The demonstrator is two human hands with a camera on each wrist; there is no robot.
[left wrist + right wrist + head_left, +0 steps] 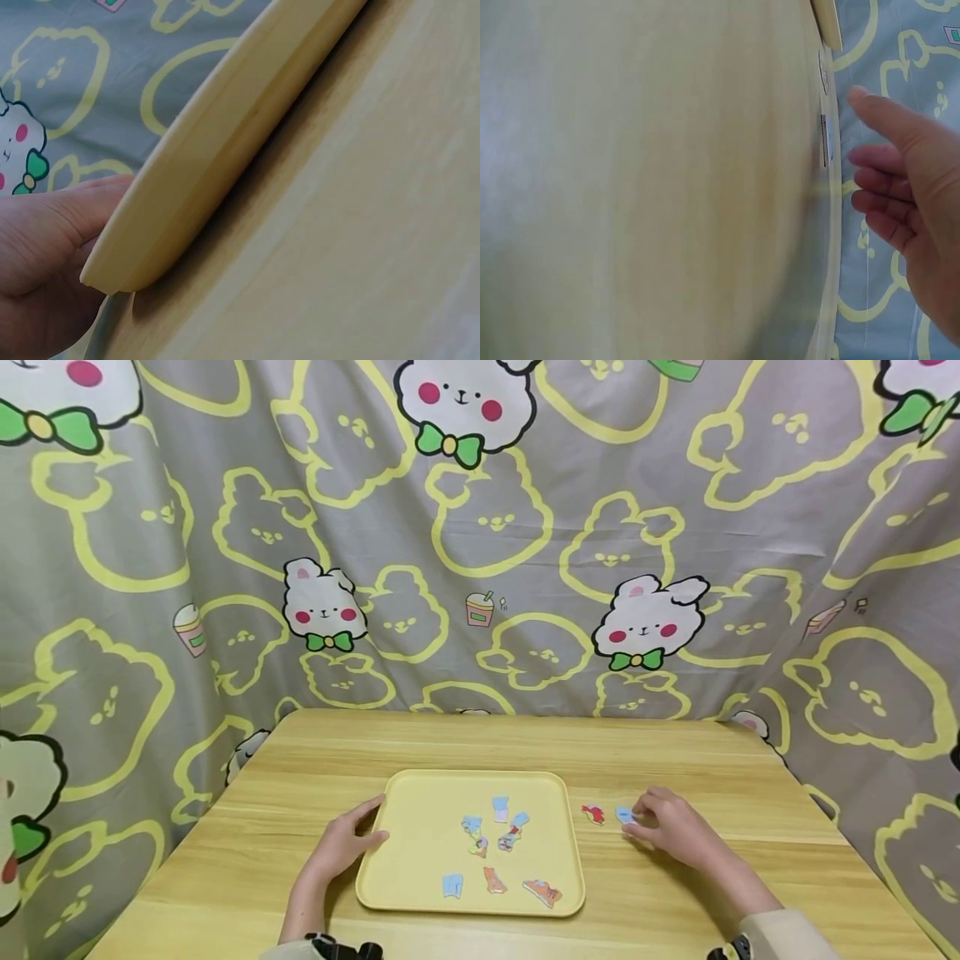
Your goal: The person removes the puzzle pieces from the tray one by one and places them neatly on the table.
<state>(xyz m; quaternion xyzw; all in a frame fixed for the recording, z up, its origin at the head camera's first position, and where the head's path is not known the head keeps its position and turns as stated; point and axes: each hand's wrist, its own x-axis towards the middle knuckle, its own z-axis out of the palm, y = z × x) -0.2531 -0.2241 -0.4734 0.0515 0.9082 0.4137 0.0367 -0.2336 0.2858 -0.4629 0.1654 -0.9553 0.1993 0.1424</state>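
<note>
Likely a pickup: left hand (343, 841) touches the yellow tray (412, 827), fingers extended; right hand (670, 825), fingers parted, empty, should pinch the blue puzzle piece (623, 815).

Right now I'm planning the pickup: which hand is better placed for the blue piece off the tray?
The right hand, I'd judge: it is right beside the blue piece, while the left hand touches the tray's opposite edge.

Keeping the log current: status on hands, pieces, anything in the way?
Left hand at left side of tray. Right hand by blue piece on table, not pinching it. Red piece between blue piece and tray.
</note>
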